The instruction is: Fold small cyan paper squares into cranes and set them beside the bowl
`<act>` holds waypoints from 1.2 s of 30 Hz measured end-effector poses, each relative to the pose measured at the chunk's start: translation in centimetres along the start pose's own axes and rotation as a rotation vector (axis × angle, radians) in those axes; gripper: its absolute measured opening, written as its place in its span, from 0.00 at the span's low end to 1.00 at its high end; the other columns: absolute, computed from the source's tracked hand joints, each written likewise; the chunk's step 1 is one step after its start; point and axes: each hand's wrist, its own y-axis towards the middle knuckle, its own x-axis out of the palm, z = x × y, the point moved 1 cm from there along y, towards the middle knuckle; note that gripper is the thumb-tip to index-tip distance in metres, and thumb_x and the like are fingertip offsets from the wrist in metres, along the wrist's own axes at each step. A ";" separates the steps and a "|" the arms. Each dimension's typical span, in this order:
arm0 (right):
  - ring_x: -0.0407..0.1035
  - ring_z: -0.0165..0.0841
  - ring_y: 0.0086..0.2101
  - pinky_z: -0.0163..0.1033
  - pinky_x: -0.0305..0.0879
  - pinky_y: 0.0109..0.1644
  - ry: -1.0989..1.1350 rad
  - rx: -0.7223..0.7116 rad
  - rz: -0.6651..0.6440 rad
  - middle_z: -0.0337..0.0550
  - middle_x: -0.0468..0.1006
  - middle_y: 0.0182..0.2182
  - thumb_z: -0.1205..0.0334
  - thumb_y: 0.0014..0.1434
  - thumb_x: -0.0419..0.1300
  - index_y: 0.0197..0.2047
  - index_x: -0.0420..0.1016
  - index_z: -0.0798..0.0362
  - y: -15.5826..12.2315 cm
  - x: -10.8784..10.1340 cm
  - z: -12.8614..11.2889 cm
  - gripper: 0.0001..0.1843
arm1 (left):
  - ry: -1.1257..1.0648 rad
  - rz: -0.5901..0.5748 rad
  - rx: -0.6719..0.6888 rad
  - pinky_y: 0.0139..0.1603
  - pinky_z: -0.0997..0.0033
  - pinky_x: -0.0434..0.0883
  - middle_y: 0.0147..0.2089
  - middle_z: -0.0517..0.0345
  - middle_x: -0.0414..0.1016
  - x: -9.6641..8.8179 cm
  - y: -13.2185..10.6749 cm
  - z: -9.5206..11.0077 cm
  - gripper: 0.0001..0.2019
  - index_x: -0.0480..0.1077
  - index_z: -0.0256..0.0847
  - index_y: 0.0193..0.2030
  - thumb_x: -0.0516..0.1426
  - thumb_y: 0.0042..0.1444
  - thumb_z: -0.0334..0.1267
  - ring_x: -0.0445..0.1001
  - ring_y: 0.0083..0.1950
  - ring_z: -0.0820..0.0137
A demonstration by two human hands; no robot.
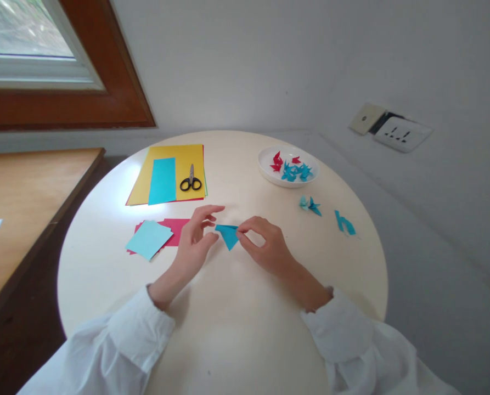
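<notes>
A small folded piece of blue origami paper [228, 236], pointed at the bottom, hangs over the middle of the table. My right hand [266, 242] pinches its right corner between thumb and fingertips. At its left side is my left hand [196, 233], thumb and fingers apart, holding nothing. Left of that hand lies a small stack of square papers, a pale blue sheet [149, 240] on top of red ones. A red paper [174, 229] is partly hidden behind the left hand.
Black-handled scissors [191, 180] and a blue strip [162, 181] lie on yellow sheets [144, 181] at the back left. A white plate [265, 170] holds several red and blue folded paper pieces. Nearer are folded blue pieces [310, 206] and blue scraps [344, 223]. A wall stands behind the round table [236, 340].
</notes>
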 end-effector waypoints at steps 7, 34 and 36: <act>0.73 0.31 0.31 0.37 0.66 0.39 -0.061 -0.091 -0.016 0.40 0.80 0.30 0.70 0.54 0.55 0.33 0.71 0.51 -0.2 -0.2 -0.4 0.06 | 0.251 -0.095 0.155 0.51 0.61 0.64 0.42 0.52 0.68 0.2 -0.1 0.0 0.05 0.73 0.42 0.35 0.56 0.52 0.34 0.67 0.48 0.65; 0.67 0.27 0.26 0.32 0.63 0.31 0.057 0.079 -0.073 0.38 0.75 0.24 0.65 0.54 0.54 0.27 0.70 0.54 -0.1 0.1 -0.2 0.06 | 0.462 -0.257 0.091 0.29 0.74 0.64 0.25 0.58 0.71 0.6 -0.3 0.4 0.09 0.68 0.38 0.26 0.51 0.55 0.36 0.68 0.28 0.73; 0.66 0.26 0.25 0.31 0.63 0.30 0.045 0.068 -0.060 0.38 0.74 0.24 0.66 0.54 0.54 0.26 0.69 0.54 -0.1 0.1 -0.3 0.06 | 0.469 -0.273 0.099 0.28 0.75 0.64 0.26 0.59 0.72 0.7 -0.4 0.4 0.09 0.68 0.38 0.27 0.51 0.55 0.36 0.68 0.28 0.73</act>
